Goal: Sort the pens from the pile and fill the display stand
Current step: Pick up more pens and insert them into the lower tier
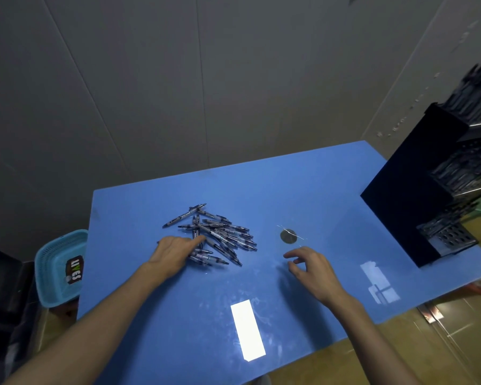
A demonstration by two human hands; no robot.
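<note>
Pile of pens (217,234): loose heap on blue worktop (178,315), under and just beyond left hand (172,254) fingers, which lie straight on its near edge. Right hand (311,269): fingers loosely curled, holding nothing, hovering right of the pile. Dark round mark (288,236) just beyond those fingers. Black display stand (417,190), pens in its tiers, far right. Teal basket (59,268) left of worktop.

2 bare forearms run up from the lower edge, no sleeves, rings or watch; left hand (174,252), right hand (313,269).
</note>
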